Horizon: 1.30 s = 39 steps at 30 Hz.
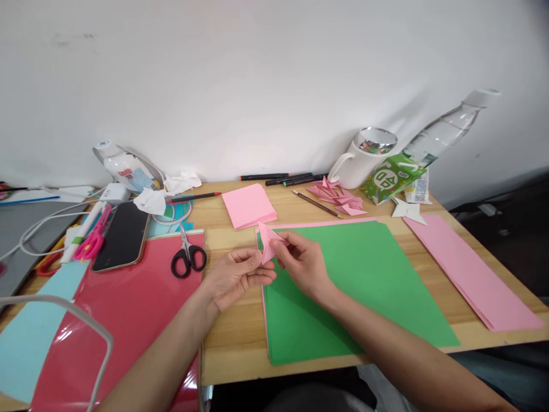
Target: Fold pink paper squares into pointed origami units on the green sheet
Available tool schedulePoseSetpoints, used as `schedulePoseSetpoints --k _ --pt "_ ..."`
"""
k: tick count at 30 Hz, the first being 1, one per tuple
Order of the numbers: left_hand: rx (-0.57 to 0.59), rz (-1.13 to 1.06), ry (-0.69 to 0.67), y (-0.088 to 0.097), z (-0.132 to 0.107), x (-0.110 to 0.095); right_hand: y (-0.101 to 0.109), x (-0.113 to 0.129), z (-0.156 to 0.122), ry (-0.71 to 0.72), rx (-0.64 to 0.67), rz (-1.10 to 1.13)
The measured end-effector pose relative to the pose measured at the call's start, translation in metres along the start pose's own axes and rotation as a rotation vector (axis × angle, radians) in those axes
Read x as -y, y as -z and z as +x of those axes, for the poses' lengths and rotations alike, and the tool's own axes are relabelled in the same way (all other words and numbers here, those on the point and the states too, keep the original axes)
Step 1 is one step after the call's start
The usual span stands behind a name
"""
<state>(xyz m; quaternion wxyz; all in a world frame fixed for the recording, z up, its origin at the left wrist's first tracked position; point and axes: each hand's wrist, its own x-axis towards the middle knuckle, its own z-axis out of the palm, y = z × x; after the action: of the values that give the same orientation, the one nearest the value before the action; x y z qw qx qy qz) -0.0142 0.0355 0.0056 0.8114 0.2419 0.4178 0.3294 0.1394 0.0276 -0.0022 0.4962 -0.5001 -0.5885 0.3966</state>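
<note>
Between my two hands is a small folded piece of pink paper (267, 240), pointed at the top. My left hand (240, 273) pinches its lower left side between thumb and fingers. From the right, my right hand (302, 260) grips the other side with thumb and forefinger. Both hands are above the left edge of a stack of green paper (355, 286). Just behind them lies a pad of square pink sheets (249, 206). Several folded pink paper pieces (337, 197) lie in a pile farther back on the right.
Black-handled scissors (187, 254), a phone (122, 236) and a red folder (137, 309) are on the left. At the back right stand a white mug (364, 160), a green carton (392, 178) and a clear bottle (446, 131). Long pink strips (476, 274) lie along the right.
</note>
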Motion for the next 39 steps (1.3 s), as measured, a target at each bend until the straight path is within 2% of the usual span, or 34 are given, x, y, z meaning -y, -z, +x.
schedulePoseSetpoints --k 3,12,20,28,35,39 --pt "-0.024 0.006 -0.022 -0.001 0.000 0.001 0.000 -0.001 0.000 -0.005 0.002 0.002" --pt "-0.094 0.129 -0.201 -0.012 -0.005 0.003 -0.004 -0.001 -0.002 -0.015 -0.002 0.028" --pt "0.073 0.109 -0.146 -0.005 -0.002 0.000 -0.003 0.000 -0.004 0.013 -0.035 0.119" --pt "0.075 0.121 -0.231 -0.004 -0.001 0.002 -0.005 0.003 -0.007 0.113 -0.013 0.038" --pt "-0.001 0.164 -0.347 -0.009 -0.002 0.006 -0.007 -0.003 -0.006 0.129 -0.006 0.015" --pt "0.015 0.147 -0.320 -0.007 0.000 0.004 -0.008 -0.004 -0.007 0.148 0.000 0.025"
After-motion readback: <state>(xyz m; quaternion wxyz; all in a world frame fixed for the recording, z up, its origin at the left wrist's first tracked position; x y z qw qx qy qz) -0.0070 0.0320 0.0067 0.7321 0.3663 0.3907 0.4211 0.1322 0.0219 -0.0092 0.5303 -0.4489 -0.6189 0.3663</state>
